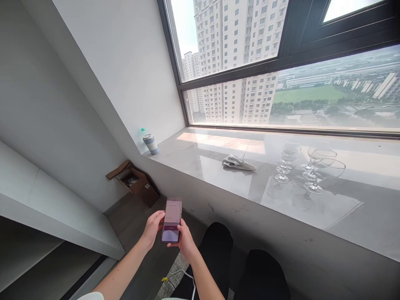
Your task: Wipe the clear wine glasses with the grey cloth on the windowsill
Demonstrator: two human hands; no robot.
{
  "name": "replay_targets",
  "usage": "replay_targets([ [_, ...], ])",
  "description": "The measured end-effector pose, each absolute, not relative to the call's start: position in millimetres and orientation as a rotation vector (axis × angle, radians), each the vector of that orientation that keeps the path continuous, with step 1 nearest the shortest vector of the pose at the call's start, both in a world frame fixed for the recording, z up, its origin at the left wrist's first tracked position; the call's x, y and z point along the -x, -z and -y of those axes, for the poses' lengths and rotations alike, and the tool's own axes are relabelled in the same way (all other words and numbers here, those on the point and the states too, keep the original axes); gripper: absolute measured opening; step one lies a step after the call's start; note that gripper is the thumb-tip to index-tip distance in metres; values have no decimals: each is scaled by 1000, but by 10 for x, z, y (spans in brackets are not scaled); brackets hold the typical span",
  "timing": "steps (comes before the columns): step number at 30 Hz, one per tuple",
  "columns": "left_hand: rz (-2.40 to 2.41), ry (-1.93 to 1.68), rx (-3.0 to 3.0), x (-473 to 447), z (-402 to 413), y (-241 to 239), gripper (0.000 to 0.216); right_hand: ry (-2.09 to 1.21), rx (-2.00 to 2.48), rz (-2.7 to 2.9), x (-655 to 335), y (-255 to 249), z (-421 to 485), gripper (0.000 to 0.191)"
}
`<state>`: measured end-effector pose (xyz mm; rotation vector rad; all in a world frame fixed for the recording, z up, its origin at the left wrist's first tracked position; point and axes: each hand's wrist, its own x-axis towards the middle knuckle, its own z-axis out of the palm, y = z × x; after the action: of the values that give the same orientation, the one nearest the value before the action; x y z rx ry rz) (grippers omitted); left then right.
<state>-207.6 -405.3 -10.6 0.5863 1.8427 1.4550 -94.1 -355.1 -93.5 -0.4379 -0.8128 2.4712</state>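
- Left hand [151,229]: at eight o'clock of phone [171,218]; bent fingers hold its edge.
- Right hand [186,241]: at five o'clock; fingers grip phone.
- Display text: illegible.
- Rear fingertips: hidden.

Phone [171,214]: smooth glossy glass front, catching reflections.
Ledge [184,160]: polished slab, hard and glossy, mirroring daylight; front side [268,227] matt, with rough scuffs.
Stemmed glasses [326,168]: thin, clear, smooth glass, shiny at the rims.
Cloth [236,162]: soft matt fabric, rumpled into folds.
Carton [137,183]: dull brown cardboard, with a paper label [146,186] on it.
Cup [151,144]: smooth-sided, paper or plastic, too far off to tell.
Window frame [231,74]: dark metal, smooth, with a low sheen.
Wall [134,54]: smooth matt paint.
Trousers [216,246]: black matt cloth.
Cable [187,274]: smooth white plastic sheath.
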Motion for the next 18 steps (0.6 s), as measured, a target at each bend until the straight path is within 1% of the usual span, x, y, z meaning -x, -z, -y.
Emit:
replay_targets([
  [3,-1919,-1452,-587,2075,4043,105,39,-2478,449,839,940,941,3557,48],
  [11,-2089,-1489,-552,2094,4027,99,59,-2475,423,924,927,935,3584,49],
  [18,-2135,-1491,-539,2100,4035,87,60,-2475,415,972,917,903,3583,50],
])
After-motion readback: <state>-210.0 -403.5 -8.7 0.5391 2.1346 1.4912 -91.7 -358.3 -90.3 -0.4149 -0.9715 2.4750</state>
